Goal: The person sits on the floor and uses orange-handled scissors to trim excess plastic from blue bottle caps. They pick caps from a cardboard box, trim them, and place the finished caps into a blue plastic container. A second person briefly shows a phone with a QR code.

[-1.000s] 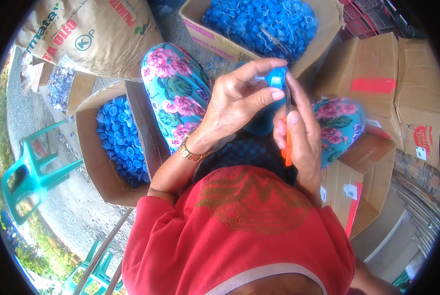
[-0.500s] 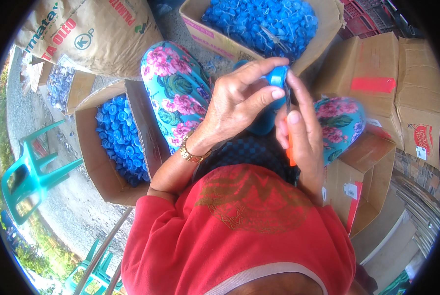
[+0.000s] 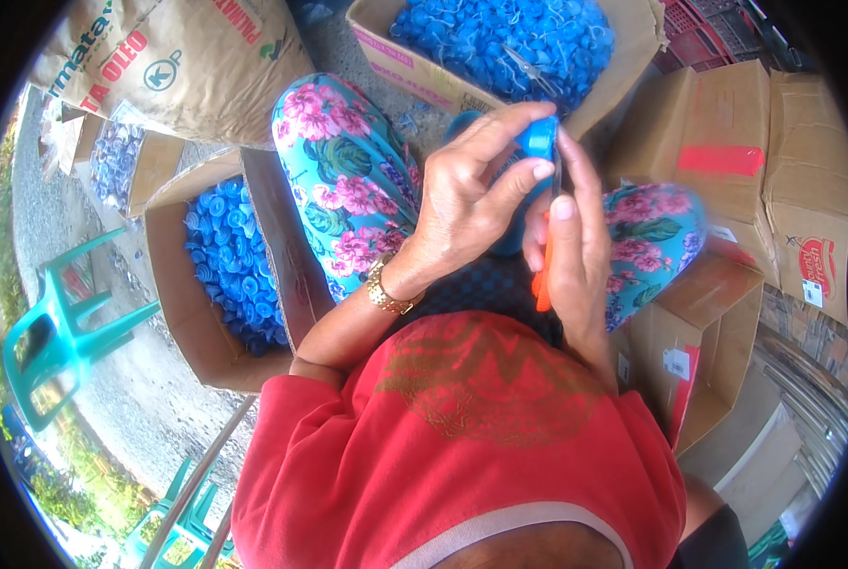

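Note:
My left hand [image 3: 462, 194], with a gold watch at the wrist, pinches a round blue plastic cap [image 3: 538, 139] between thumb and fingers. Wrapped around an orange-handled knife [image 3: 543, 277] is my right hand [image 3: 583, 232]. Its thin blade points away from me and meets the cap's near rim; the exact contact is too small to tell. A right fingertip rests by the cap's right side. Under my hands, between my knees, part of a blue container shows, mostly hidden.
Ahead, a carton [image 3: 424, 81] holds blue pieces with pale strands and a metal tool [image 3: 530, 71]. At left stands another carton [image 3: 182, 313] of blue caps, beyond it a large paper sack [image 3: 187, 66] and a green chair [image 3: 59, 346]. Cardboard boxes [image 3: 718, 199] stand at right.
Both hands stay together at the cap, shifted slightly. The cap has turned a little, and the knife's handle has swung slightly to the left.

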### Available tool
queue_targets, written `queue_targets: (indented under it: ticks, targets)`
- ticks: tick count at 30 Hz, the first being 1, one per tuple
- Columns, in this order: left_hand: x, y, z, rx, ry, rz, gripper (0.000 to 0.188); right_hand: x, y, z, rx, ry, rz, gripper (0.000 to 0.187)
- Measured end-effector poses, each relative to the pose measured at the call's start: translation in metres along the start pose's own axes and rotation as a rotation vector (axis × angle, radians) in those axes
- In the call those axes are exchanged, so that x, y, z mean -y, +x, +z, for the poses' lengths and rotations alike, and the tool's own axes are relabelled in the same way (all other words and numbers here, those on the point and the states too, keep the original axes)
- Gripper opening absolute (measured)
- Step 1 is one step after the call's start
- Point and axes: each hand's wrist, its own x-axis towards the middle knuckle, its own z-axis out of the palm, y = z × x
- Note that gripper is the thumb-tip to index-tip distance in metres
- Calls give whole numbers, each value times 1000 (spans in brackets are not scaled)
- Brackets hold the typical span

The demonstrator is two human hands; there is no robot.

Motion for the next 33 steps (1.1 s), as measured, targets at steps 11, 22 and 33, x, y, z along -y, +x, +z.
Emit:
queue_targets:
  ticks: [11, 22, 33]
  targets:
    - [-2, 3, 2, -4, -142, 14, 41, 7, -1, -2, 12, 77, 51, 52]
    - [4, 0, 4, -61, -218, 18, 41, -5, 2, 2, -57, -133, -107, 47]
    - [-9, 8, -15, 36, -728, -286, 43, 6, -5, -7, -25, 73, 47, 44]
